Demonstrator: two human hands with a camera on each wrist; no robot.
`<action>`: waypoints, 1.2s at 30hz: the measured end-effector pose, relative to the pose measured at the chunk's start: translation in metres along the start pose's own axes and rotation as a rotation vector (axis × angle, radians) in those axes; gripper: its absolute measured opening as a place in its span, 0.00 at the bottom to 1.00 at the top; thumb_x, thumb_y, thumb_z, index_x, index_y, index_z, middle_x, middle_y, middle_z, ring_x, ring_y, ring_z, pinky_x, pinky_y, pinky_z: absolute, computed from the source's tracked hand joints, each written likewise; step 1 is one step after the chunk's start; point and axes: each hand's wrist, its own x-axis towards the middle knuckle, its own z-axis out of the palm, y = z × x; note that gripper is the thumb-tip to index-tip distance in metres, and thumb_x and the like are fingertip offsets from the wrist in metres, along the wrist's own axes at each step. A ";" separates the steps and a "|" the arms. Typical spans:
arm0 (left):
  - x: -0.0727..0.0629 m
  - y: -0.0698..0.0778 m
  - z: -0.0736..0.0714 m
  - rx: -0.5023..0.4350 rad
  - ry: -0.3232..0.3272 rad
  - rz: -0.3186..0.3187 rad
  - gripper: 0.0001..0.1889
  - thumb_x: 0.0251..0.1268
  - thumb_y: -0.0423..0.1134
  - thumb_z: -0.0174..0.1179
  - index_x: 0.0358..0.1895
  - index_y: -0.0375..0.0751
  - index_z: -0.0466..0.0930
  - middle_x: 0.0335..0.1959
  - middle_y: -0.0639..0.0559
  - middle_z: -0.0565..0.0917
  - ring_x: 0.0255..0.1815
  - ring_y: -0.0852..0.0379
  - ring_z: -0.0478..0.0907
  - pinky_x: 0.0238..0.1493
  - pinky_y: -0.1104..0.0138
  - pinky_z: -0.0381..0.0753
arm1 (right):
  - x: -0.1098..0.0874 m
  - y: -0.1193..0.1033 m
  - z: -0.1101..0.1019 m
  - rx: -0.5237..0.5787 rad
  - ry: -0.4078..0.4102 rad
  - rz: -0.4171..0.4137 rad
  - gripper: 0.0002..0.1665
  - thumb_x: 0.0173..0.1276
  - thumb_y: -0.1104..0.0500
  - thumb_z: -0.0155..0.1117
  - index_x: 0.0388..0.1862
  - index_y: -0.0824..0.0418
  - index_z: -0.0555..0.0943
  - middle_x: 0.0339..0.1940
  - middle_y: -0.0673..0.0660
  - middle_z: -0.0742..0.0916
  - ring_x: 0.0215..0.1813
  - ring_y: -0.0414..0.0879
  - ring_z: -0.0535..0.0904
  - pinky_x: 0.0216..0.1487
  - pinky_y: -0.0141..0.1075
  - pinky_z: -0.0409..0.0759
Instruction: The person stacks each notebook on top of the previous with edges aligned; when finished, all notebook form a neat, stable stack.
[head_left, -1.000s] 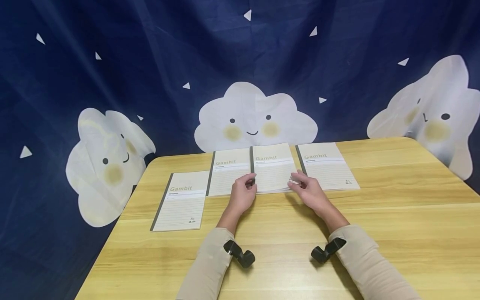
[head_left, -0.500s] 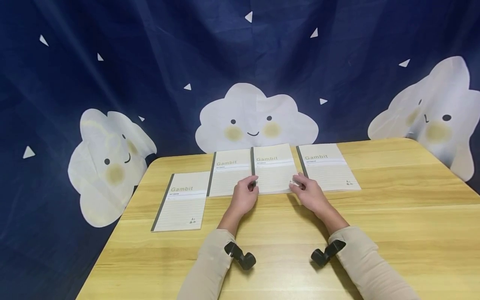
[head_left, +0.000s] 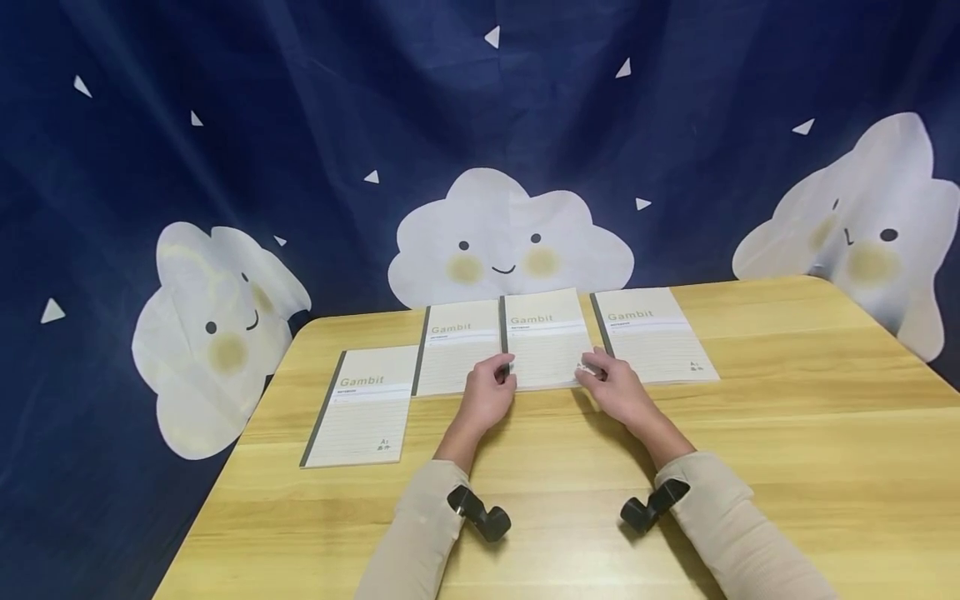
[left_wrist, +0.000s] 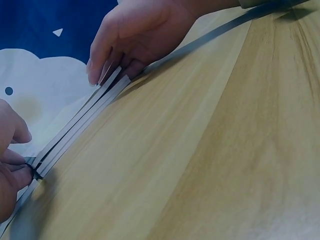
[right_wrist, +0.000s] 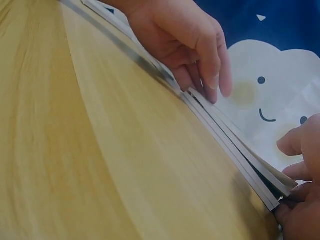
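A cream notebook (head_left: 546, 342) with a dark spine and "Gambit" on its cover lies at the table's far side between both hands. The left hand (head_left: 487, 393) holds its spine edge near the lower left corner, fingers bent. At the lower right corner, the right hand (head_left: 619, 388) pinches it between thumb and fingers. Both wrist views show several layers along the near edge (right_wrist: 232, 145), partly fanned apart; whether this is more than one notebook I cannot tell. Some fingertips are hidden behind the edge.
One matching notebook (head_left: 459, 346) adjoins on the left and another (head_left: 657, 333) lies to the right. A further notebook (head_left: 363, 408) sits nearer, at the left. The wooden table (head_left: 570, 517) meets a dark blue curtain (head_left: 337, 108) with clouds behind.
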 end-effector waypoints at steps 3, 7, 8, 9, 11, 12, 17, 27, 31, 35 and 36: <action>0.000 -0.001 0.000 -0.004 -0.004 -0.002 0.20 0.63 0.28 0.52 0.59 0.32 0.74 0.57 0.35 0.77 0.59 0.48 0.74 0.60 0.61 0.74 | 0.000 0.000 0.000 -0.002 0.001 0.002 0.29 0.69 0.58 0.54 0.65 0.72 0.68 0.71 0.72 0.62 0.73 0.63 0.54 0.71 0.53 0.57; 0.001 -0.001 -0.001 -0.013 -0.009 -0.003 0.20 0.64 0.29 0.53 0.59 0.32 0.73 0.58 0.36 0.76 0.61 0.47 0.73 0.60 0.60 0.73 | 0.001 0.000 -0.001 0.012 -0.001 0.013 0.29 0.70 0.57 0.54 0.65 0.71 0.68 0.71 0.71 0.62 0.73 0.63 0.55 0.71 0.52 0.57; 0.001 -0.001 -0.002 -0.015 -0.012 -0.004 0.20 0.64 0.30 0.53 0.60 0.32 0.73 0.58 0.36 0.76 0.61 0.47 0.73 0.61 0.60 0.73 | 0.001 -0.001 -0.001 0.014 -0.002 0.012 0.29 0.70 0.57 0.54 0.65 0.71 0.67 0.71 0.71 0.62 0.73 0.63 0.55 0.71 0.52 0.57; 0.002 -0.001 -0.002 -0.017 -0.015 -0.003 0.20 0.64 0.30 0.53 0.60 0.32 0.73 0.59 0.36 0.76 0.61 0.46 0.72 0.61 0.60 0.73 | 0.001 -0.001 -0.001 0.019 -0.003 0.015 0.29 0.70 0.57 0.54 0.65 0.71 0.67 0.71 0.71 0.62 0.73 0.63 0.56 0.71 0.52 0.57; 0.002 -0.001 -0.003 -0.025 -0.022 -0.002 0.21 0.64 0.31 0.53 0.60 0.32 0.72 0.59 0.36 0.75 0.62 0.46 0.72 0.61 0.60 0.72 | 0.001 -0.002 -0.002 0.028 -0.006 0.020 0.29 0.70 0.57 0.53 0.66 0.71 0.66 0.71 0.71 0.62 0.72 0.63 0.56 0.71 0.51 0.57; 0.002 -0.001 -0.003 -0.030 -0.023 -0.003 0.21 0.64 0.31 0.53 0.61 0.32 0.72 0.60 0.36 0.75 0.62 0.46 0.72 0.61 0.60 0.72 | 0.002 -0.002 -0.002 0.031 -0.009 0.020 0.30 0.70 0.57 0.53 0.66 0.71 0.66 0.71 0.71 0.62 0.72 0.63 0.57 0.71 0.51 0.57; 0.000 -0.002 -0.005 -0.065 -0.026 -0.033 0.21 0.64 0.31 0.53 0.61 0.32 0.72 0.61 0.36 0.74 0.63 0.46 0.71 0.62 0.61 0.72 | 0.002 -0.002 -0.005 0.067 -0.034 0.027 0.31 0.71 0.56 0.52 0.68 0.70 0.63 0.70 0.71 0.64 0.71 0.64 0.58 0.71 0.51 0.58; -0.002 -0.001 -0.005 -0.122 -0.042 -0.052 0.22 0.64 0.32 0.54 0.62 0.33 0.70 0.62 0.37 0.73 0.63 0.47 0.71 0.61 0.63 0.72 | -0.001 -0.008 -0.013 0.117 -0.015 0.037 0.31 0.72 0.57 0.51 0.71 0.67 0.61 0.69 0.71 0.65 0.71 0.64 0.60 0.70 0.51 0.61; -0.003 -0.002 -0.009 -0.139 -0.030 -0.064 0.22 0.64 0.32 0.53 0.62 0.35 0.71 0.62 0.38 0.73 0.63 0.46 0.70 0.62 0.61 0.72 | -0.003 -0.015 -0.013 0.132 0.003 0.034 0.31 0.72 0.57 0.51 0.71 0.65 0.61 0.71 0.69 0.64 0.71 0.64 0.59 0.69 0.51 0.62; -0.004 -0.006 -0.016 -0.135 -0.006 -0.068 0.22 0.63 0.33 0.54 0.62 0.35 0.72 0.62 0.37 0.73 0.63 0.44 0.71 0.62 0.58 0.71 | -0.002 -0.023 -0.010 0.136 0.013 0.015 0.30 0.71 0.57 0.51 0.70 0.66 0.63 0.71 0.69 0.64 0.72 0.63 0.58 0.70 0.50 0.61; -0.004 -0.007 -0.019 -0.130 0.000 -0.071 0.22 0.63 0.33 0.55 0.62 0.36 0.72 0.62 0.37 0.73 0.63 0.44 0.71 0.63 0.58 0.71 | -0.001 -0.025 -0.008 0.128 0.019 0.011 0.30 0.71 0.57 0.52 0.69 0.66 0.63 0.71 0.69 0.65 0.72 0.63 0.59 0.70 0.50 0.61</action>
